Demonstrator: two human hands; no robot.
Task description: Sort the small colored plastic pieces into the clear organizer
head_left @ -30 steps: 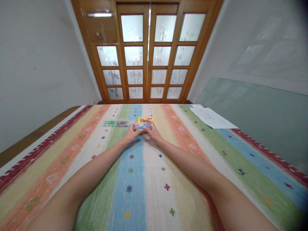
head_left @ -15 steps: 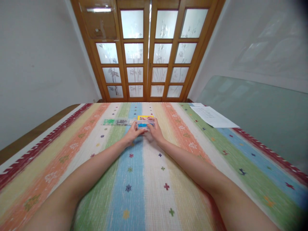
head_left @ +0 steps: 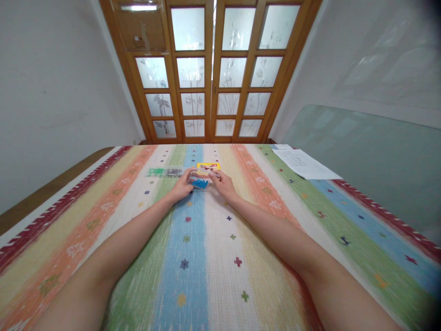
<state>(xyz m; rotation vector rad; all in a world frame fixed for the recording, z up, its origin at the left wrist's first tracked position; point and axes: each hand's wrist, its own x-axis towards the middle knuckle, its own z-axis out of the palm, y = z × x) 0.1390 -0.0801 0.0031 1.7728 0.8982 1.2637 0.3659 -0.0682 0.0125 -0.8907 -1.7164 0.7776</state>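
Note:
Near the far side of the table, both hands are at a small clear plastic box (head_left: 200,184) with small blue pieces in it, too small to name. My left hand (head_left: 182,186) grips the box by its left side. My right hand (head_left: 223,185) is closed on the right end of the box's clear lid (head_left: 204,173), which stands raised at the back of the box. Just behind lies a yellow packet (head_left: 208,165) with printing, partly covered by the lid. Left of my left hand is another clear box (head_left: 164,172) with green and dark pieces in separate sections.
A striped, patterned tablecloth (head_left: 186,285) covers the table. White printed sheets (head_left: 303,164) lie at the far right. A pale green panel (head_left: 365,161) leans on the right wall, and wooden glass-paned doors (head_left: 212,92) stand beyond the table.
The lid of the box has swung up, and the blue pieces show more plainly. My left hand has moved slightly left. The view has tipped down a little.

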